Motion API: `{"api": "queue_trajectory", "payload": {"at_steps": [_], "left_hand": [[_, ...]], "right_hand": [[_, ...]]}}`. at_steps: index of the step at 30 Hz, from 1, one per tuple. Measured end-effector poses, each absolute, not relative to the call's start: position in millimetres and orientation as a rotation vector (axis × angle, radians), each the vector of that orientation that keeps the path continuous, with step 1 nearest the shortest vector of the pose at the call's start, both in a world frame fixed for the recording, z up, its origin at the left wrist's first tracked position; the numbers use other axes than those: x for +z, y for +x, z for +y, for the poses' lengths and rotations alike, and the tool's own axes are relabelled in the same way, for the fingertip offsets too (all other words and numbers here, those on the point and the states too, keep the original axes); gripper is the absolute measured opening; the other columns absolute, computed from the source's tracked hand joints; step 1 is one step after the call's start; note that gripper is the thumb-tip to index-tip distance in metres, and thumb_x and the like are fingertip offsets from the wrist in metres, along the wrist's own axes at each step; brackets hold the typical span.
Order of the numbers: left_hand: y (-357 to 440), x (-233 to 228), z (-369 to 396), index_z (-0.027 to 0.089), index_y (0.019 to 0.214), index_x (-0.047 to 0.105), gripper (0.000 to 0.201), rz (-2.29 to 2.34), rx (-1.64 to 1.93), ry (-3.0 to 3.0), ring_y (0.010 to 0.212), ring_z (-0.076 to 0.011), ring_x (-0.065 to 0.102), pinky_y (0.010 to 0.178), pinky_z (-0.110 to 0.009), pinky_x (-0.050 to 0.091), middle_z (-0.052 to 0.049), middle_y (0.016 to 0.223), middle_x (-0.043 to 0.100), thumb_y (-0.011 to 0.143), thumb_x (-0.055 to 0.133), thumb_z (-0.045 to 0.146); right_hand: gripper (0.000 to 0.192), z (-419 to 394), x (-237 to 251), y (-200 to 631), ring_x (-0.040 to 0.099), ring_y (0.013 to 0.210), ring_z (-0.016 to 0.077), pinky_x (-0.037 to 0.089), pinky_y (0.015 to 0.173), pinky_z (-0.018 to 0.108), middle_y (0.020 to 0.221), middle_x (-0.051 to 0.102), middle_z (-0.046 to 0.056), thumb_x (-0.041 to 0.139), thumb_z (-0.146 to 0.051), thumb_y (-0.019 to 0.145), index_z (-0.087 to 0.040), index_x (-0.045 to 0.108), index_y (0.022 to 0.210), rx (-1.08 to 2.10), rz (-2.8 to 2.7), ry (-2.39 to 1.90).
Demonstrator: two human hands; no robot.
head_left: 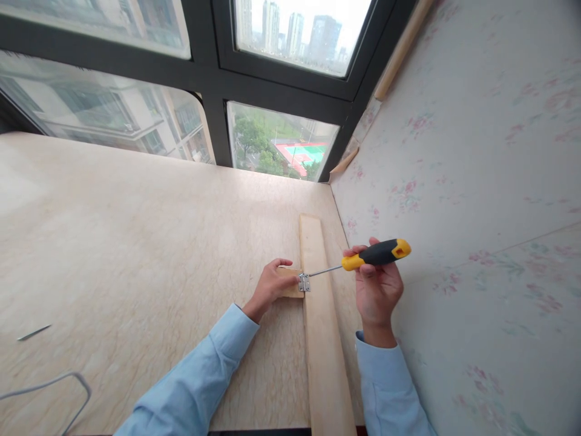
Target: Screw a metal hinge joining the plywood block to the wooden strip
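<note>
My right hand (379, 290) is closed round the yellow and black handle of a screwdriver (381, 254). Its shaft slants down to the left, and the tip meets the right side of a small metal hinge (304, 283). The hinge lies across the joint between a long wooden board (324, 339) and a short wooden block (293, 291). My left hand (270, 286) grips the short block, its thumb by the hinge's left leaf and its fingers partly hidden. Whether a screw sits under the tip is too small to tell.
The marble-patterned sill (136, 242) carries a thin pointed metal piece (34, 333) and a grey cable (59, 378) at the left. A flowered wall (476, 212) rises close on the right. Dark window frames (281, 82) stand behind.
</note>
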State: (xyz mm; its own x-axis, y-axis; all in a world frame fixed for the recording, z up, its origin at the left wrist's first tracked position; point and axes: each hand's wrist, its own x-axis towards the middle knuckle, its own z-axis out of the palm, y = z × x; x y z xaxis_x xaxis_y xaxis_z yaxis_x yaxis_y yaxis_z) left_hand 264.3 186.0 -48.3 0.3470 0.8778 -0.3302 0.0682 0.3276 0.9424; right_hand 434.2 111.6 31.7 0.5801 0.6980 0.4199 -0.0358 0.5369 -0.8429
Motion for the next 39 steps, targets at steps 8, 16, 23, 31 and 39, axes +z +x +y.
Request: {"api": "queue_trajectory", "payload": {"at_steps": [8, 16, 23, 31, 39], "left_hand": [[263, -46, 185, 0.011, 0.106, 0.064, 0.057, 1.076, 0.716, 1.081, 0.068, -0.0167, 0.061, 0.06, -0.025, 0.047, -0.006, 0.081, 0.067, 0.056, 0.084, 0.029], [263, -41, 185, 0.012, 0.107, 0.064, 0.057, 1.106, 0.679, 1.084, 0.067, -0.0157, 0.061, 0.058, -0.024, 0.046, -0.004, 0.078, 0.066, 0.057, 0.084, 0.029], [264, -43, 185, 0.012, 0.107, 0.064, 0.058, 1.102, 0.683, 1.099, 0.067, -0.0166, 0.062, 0.059, -0.025, 0.047, -0.005, 0.078, 0.067, 0.057, 0.085, 0.033], [263, -43, 185, 0.012, 0.107, 0.064, 0.06, 1.085, 0.695, 1.066, 0.067, -0.0166, 0.061, 0.059, -0.025, 0.046, -0.005, 0.078, 0.067, 0.055, 0.086, 0.033], [264, -39, 184, 0.011, 0.106, 0.064, 0.061, 1.099, 0.702, 1.049, 0.066, -0.0164, 0.061, 0.059, -0.025, 0.046, -0.004, 0.075, 0.066, 0.053, 0.087, 0.03]], "right_hand": [[0.039, 139, 46, 436, 0.071, 0.089, 0.0248, 0.055, 0.089, 0.05, 0.098, 0.072, 0.004, 0.073, -0.041, 0.083, -0.026, 0.064, 0.117, 0.603, -1.062, -0.99], [0.033, 132, 28, 439, 0.071, 0.091, 0.0225, 0.054, 0.091, 0.046, 0.1, 0.072, 0.004, 0.068, -0.036, 0.088, -0.026, 0.062, 0.119, 0.577, -1.046, -1.009], [0.033, 128, 30, 430, 0.071, 0.089, 0.0231, 0.057, 0.086, 0.045, 0.099, 0.072, 0.004, 0.068, -0.035, 0.088, -0.026, 0.061, 0.119, 0.613, -1.066, -1.007], [0.032, 127, 26, 433, 0.07, 0.092, 0.0229, 0.053, 0.092, 0.047, 0.099, 0.072, 0.004, 0.067, -0.036, 0.088, -0.026, 0.062, 0.118, 0.536, -1.021, -1.013], [0.033, 128, 23, 431, 0.07, 0.092, 0.0228, 0.054, 0.091, 0.046, 0.101, 0.071, 0.004, 0.066, -0.034, 0.089, -0.026, 0.061, 0.121, 0.555, -1.039, -1.018]]}}
